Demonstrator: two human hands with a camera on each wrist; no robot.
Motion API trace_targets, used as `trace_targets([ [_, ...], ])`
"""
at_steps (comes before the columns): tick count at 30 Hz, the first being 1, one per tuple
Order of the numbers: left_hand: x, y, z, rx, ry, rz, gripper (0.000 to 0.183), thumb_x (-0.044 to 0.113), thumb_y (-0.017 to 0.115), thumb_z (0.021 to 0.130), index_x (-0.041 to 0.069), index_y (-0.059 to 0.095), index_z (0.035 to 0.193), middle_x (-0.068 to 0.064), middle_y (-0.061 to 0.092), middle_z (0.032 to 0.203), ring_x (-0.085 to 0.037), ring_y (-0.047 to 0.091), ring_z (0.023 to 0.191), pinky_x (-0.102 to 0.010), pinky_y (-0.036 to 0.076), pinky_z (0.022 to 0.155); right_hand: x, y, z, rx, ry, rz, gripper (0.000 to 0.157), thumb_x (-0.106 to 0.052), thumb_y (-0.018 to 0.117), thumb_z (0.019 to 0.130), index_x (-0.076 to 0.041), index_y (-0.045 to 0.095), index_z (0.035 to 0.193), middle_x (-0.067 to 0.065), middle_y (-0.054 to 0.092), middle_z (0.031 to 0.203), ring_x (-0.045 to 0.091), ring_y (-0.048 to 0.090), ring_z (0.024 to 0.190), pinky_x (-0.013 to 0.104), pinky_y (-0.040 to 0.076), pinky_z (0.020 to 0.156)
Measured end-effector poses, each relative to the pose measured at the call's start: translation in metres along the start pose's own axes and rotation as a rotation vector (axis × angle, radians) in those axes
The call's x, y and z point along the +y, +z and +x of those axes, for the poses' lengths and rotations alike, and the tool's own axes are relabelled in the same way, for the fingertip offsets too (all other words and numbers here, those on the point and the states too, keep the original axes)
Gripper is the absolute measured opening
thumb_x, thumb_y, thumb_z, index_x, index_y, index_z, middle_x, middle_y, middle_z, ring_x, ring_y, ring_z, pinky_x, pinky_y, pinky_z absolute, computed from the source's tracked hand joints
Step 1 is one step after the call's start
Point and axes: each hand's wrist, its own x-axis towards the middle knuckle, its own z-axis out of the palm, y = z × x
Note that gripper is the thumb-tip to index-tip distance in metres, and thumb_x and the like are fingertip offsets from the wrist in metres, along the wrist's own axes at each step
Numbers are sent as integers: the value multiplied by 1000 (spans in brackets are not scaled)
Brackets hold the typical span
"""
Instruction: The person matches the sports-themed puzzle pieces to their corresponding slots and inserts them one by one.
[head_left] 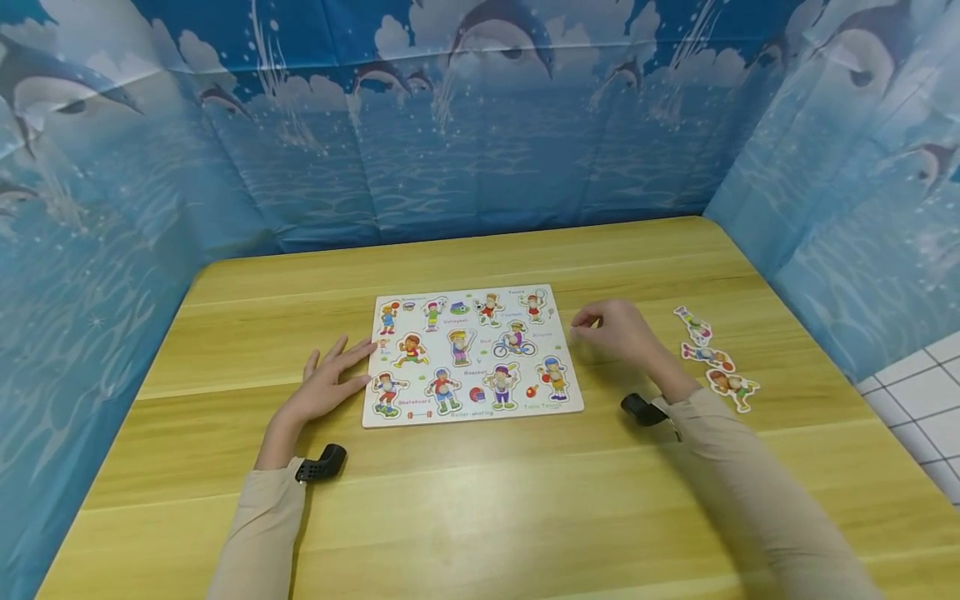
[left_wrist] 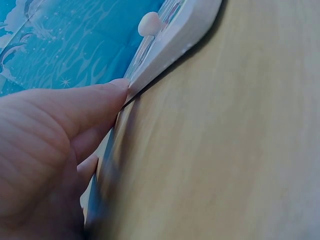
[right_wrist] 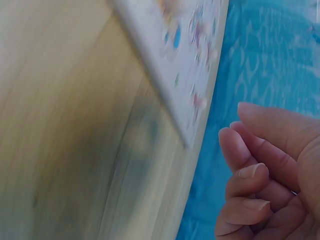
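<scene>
- I watch the puzzle board point(head_left: 438, 354) lying flat on the wooden table point(head_left: 450, 517), between the two hands; its long axis runs left to right, the right end set slightly farther away than the left.
- Its printed face is up, and its figures stand with heads to the far side and feet to the near side, in three rows.
- Outlined figures fill its shaped spots, the cyclist point(head_left: 514, 340) among them on the right; I cannot tell for each one whether it is a seated piece or a picture in the recess.
- In my left wrist view, a pale knob point(left_wrist: 149, 24) stands up from the board's face.
- The left hand point(head_left: 330, 387) has its fingers extended and spread, fingertips against the board's left edge, with no grip around it.
- The right hand point(head_left: 618, 329) is just beyond the board's right edge, fingers loosely bent; my right wrist view shows a small gap between thumb and forefinger and nothing held.
- Three loose pieces lie on the table to the right of the right hand, in a column running far to near: the far piece point(head_left: 693, 325) slants, the middle piece point(head_left: 707, 357) lies mostly left to right, and the near piece point(head_left: 732, 388) slants with its head to the left.
</scene>
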Motion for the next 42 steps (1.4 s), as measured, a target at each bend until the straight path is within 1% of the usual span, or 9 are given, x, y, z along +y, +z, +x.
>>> trace_targets([
  [4, -1, 0, 0, 1, -2, -3, 55, 29, 52, 96, 15, 35, 146, -12, 26, 155, -38, -1, 147, -60, -15, 111, 15, -9, -2, 31, 29, -20, 17, -17, 62, 89, -4, 72, 94, 14, 70, 90, 22, 56, 76, 28, 42, 66],
  [12, -3, 1, 2, 0, -3, 16, 55, 31, 52, 96, 16, 36, 146, -12, 26, 156, -39, 1, 147, -61, -14, 111, 35, -25, -7, 97, 54, -55, 20, -18, 63, 88, -1, 71, 94, 19, 70, 89, 26, 58, 74, 29, 41, 62],
  [17, -2, 2, 1, 1, -5, 9, 55, 32, 52, 96, 17, 36, 146, -11, 26, 156, -39, 1, 147, -60, -14, 111, 47, -32, -11, 124, 58, -79, 20, -16, 63, 88, 1, 71, 93, 21, 70, 88, 31, 61, 79, 35, 44, 65],
  [24, -4, 3, 2, 12, -5, 7, 54, 31, 52, 96, 17, 36, 146, -11, 26, 156, -38, 1, 147, -60, -14, 112, 67, -39, -19, 139, 106, -113, 22, -16, 61, 89, 3, 69, 95, 23, 68, 91, 35, 61, 80, 44, 47, 70],
  [29, -3, 3, 2, 7, 0, 10, 55, 31, 53, 95, 16, 36, 146, -11, 26, 156, -38, 1, 147, -60, -14, 111, 82, -46, -24, 172, 150, -140, 24, -16, 60, 90, 5, 69, 95, 25, 68, 91, 34, 61, 75, 40, 47, 63],
  [34, -3, 3, 2, 5, 1, 9, 54, 30, 52, 96, 17, 36, 146, -10, 27, 156, -37, 1, 148, -60, -14, 111, 91, -56, -28, 204, 232, -194, 25, -16, 59, 90, 6, 70, 93, 26, 68, 88, 33, 60, 69, 37, 45, 55],
  [37, -3, 3, 2, 4, 1, 6, 54, 30, 52, 96, 17, 36, 146, -10, 27, 156, -37, 1, 148, -59, -14, 111, 97, -62, -30, 204, 291, -237, 25, -16, 59, 88, 5, 72, 87, 24, 69, 80, 30, 58, 62, 34, 42, 47],
  [39, -3, 3, 2, 4, 6, 6, 55, 30, 52, 96, 16, 36, 146, -11, 27, 155, -38, 1, 147, -60, -14, 111, 101, -66, -30, 192, 333, -252, 26, -16, 58, 87, 4, 72, 78, 21, 68, 70, 27, 57, 56, 32, 39, 43],
  [42, -3, 3, 1, 12, 9, 8, 55, 30, 52, 96, 15, 36, 146, -12, 27, 155, -38, 1, 147, -60, -13, 111, 104, -69, -31, 161, 382, -248, 29, -17, 57, 86, 2, 71, 70, 15, 65, 60, 24, 55, 52, 31, 38, 40],
])
